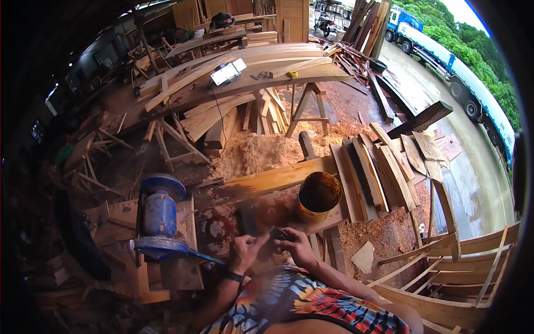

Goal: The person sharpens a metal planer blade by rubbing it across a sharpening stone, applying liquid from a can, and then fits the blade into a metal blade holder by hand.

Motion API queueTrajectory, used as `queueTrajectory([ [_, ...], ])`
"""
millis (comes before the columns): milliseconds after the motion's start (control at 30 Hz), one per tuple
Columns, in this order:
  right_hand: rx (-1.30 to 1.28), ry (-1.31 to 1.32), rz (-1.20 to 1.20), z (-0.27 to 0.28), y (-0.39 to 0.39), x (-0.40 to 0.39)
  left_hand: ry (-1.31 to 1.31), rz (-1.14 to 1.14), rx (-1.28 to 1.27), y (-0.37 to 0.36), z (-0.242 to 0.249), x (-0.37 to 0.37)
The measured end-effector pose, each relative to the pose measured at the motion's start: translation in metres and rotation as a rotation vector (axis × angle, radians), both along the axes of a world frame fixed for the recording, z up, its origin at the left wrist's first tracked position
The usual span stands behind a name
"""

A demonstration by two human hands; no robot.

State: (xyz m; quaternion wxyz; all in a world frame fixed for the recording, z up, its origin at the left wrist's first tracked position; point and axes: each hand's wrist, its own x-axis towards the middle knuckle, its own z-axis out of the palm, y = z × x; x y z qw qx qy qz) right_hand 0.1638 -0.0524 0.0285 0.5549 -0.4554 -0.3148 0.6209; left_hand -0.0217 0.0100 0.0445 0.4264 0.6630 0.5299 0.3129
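In front of my body, my left hand (247, 254) and my right hand (298, 246) come together over the near edge of the workbench (267, 209). Between their fingertips is a small dark flat piece (277, 233), its exact kind too small to make out. Both hands are closed on it, the left from one side and the right from the other. A blue bench grinder (160, 214) with large round guards stands left of my left hand. Beyond my right hand sits an open round can (320, 195) with stained yellow-brown sides.
Several curved wooden boards (370, 175) lie side by side right of the can. Wood shavings (250, 156) cover the ground beyond the bench. A long plank table (261, 80) on trestles holds more timber. A slatted wooden frame (450, 273) stands at lower right; a truck (450, 67) is outside.
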Motion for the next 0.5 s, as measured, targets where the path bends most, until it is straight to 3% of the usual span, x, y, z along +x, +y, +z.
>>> queueTrajectory([
  [500, -0.003, -0.046, 0.025, 0.009, 0.000, 0.000, 0.058, -0.002, -0.083, 0.001, 0.008, -0.004],
])
